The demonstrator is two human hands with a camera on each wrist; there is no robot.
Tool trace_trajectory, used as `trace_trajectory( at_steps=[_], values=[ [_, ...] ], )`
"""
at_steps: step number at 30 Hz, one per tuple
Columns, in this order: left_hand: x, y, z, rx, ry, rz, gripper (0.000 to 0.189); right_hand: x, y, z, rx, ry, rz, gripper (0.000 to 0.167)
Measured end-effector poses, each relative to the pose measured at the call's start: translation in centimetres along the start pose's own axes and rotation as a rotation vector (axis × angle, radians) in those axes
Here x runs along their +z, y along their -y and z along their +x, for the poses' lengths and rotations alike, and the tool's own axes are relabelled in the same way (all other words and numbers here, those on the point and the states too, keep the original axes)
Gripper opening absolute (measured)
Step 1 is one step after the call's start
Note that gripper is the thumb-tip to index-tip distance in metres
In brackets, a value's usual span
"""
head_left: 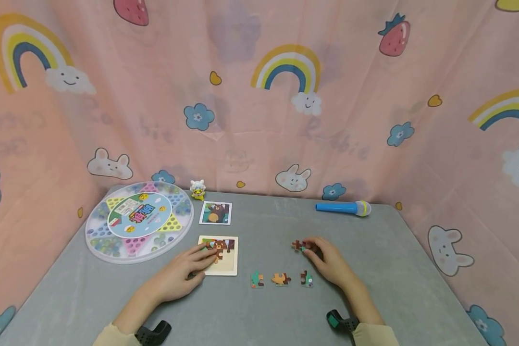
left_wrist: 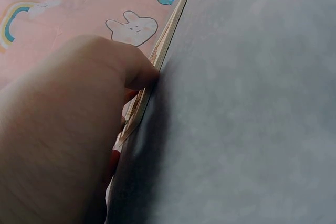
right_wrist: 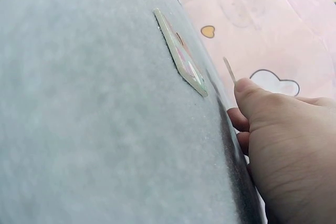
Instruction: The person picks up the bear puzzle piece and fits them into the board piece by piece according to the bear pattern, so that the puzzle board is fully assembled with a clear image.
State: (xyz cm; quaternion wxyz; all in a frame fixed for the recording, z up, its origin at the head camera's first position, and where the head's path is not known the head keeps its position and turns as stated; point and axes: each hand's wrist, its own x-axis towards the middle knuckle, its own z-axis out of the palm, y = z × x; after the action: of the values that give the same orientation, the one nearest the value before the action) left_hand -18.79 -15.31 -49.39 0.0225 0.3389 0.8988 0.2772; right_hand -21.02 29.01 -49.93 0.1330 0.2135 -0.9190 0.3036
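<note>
In the head view, my left hand point(head_left: 182, 270) rests on the left part of a square wooden puzzle tray point(head_left: 229, 270), fingers extended over it. Part of a brown bear picture point(head_left: 219, 245) fills the tray's far side; bare wood shows nearer me. The left wrist view has the thumb against the tray's edge point(left_wrist: 167, 38). To the right, my right hand point(head_left: 330, 259) pinches a jigsaw piece, its thin edge point(right_wrist: 229, 71) standing out past the thumb. Brown and green jigsaw pieces point(head_left: 297, 245) show at those fingertips, partly covered. Three loose pieces, one brown and orange point(head_left: 280, 279), lie nearer me in a row.
A picture card of a bear point(head_left: 204, 218) lies beyond the tray. A round board game point(head_left: 96, 245) sits at the left, beside a small yellow-and-white figurine point(head_left: 197, 190). The blue toy microphone point(head_left: 337, 207) lies at the back right, before a pink curtain point(head_left: 242, 144).
</note>
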Motion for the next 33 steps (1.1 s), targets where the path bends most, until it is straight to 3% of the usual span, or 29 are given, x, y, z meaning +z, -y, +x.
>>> trace_trajectory(
  at_steps=[4, 12, 24, 33],
  values=[
    [0.0, -0.1, 0.0, 0.002, 0.006, 0.0, 0.048, -0.1, 0.1, 0.0, 0.003, -0.003, -0.017, 0.023],
    [0.0, -0.1, -0.1, 0.01, -0.008, 0.008, 0.048, -0.2, 0.5, 0.4, 0.1, 0.055, -0.012, 0.025],
    [0.2, 0.1, 0.0, 0.0, -0.009, 0.008, 0.048, -1.5, 1.0, 1.6, 0.137, 0.136, -0.006, 0.027],
    [0.1, -0.1, 0.0, 0.0, -0.013, -0.002, 0.048, -1.6, 2.3, 3.1, 0.098, 0.091, 0.004, 0.027]
  ],
)
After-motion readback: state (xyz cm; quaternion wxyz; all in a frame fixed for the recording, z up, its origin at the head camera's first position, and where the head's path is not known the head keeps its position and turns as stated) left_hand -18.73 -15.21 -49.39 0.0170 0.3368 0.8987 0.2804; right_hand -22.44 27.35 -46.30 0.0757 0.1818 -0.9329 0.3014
